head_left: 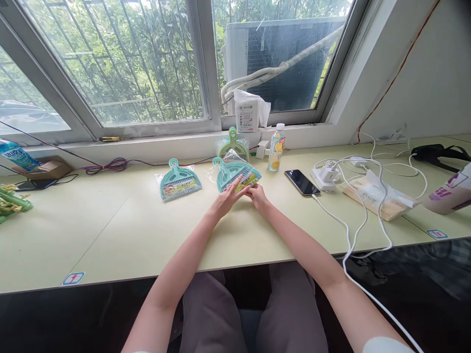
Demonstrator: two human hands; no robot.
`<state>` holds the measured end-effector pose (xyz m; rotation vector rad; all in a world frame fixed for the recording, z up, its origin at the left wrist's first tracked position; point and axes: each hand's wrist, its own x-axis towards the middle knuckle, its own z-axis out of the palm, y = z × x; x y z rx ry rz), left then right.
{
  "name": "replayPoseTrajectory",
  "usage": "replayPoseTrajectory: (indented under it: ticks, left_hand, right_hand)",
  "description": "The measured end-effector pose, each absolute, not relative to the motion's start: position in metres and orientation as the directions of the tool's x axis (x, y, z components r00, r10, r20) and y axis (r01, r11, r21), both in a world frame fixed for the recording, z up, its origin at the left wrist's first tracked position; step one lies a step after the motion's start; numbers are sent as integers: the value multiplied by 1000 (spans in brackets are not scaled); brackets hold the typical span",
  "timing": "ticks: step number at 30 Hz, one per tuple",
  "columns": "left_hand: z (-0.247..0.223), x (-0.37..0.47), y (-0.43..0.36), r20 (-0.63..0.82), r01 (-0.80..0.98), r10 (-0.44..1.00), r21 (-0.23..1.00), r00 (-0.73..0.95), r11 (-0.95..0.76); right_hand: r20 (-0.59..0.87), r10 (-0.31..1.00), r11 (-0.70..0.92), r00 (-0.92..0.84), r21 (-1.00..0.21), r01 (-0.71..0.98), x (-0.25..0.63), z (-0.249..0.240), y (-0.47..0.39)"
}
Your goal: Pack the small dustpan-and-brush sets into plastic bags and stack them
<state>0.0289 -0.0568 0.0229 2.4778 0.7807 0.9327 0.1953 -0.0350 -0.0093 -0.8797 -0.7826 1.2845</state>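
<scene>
In the head view, a turquoise dustpan-and-brush set (231,171) in clear plastic wrap with a yellow label lies tilted in front of me. My left hand (227,200) rests on its lower front with fingers stretched out and apart across the label. My right hand (258,197) is closed at the lower right edge of the same set, its fingertips partly hidden. To the left, a second wrapped turquoise set (179,182) lies flat on the table. Behind the one I touch, a green wrapped dustpan set (233,141) leans by the window sill.
A drink bottle (276,148) stands right of the sets. Farther right are a phone (302,182) on a charging cable, a power strip (327,176), tangled white cables and a tissue pack (382,196). A cardboard box (55,169) sits at the far left of the table (121,240).
</scene>
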Motion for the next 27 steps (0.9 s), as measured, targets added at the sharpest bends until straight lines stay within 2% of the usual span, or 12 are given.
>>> replayPoseTrajectory:
  ticks: [4,6,8,11,13,14,16,18,21,27]
  left_hand:
    - [18,29,-53,505,383,606,481,615,-789]
    - [17,32,-53,571,394,631,494,525,-775]
    - [17,35,-54,643,417,673,533,366,-736]
    - [16,36,-51,675,391,736,664,53,-637]
    - [16,33,-46,586,269,803,795,-109,-543]
    - [15,31,-42,503,176,854,860,-132,-480]
    - [13,27,-35,318,-27,947,947,-38,-319]
    - [11,26,-30,206,-169,970,969,131,-182]
    - [6,29,-28,195,-261,945,957,264,-125]
    - [3,30,-29,130,-261,937,964,323,-44]
  right_hand:
    - [17,991,81,134,-873,-481,195,-11,-34]
    - [22,989,92,143,-859,-503,195,-11,-33]
    - [24,987,106,161,-843,-527,196,-10,-32]
    - [22,983,122,182,-821,-558,197,-9,-31]
    - [23,983,125,182,-809,-574,198,-8,-30]
    - [26,984,126,178,-806,-578,198,-8,-30]
    - [36,985,128,167,-804,-581,197,-7,-31]
    - [46,987,129,155,-804,-581,195,-7,-32]
    - [49,987,129,151,-804,-581,193,-6,-34]
    - [46,982,146,185,-808,-570,193,-6,-35]
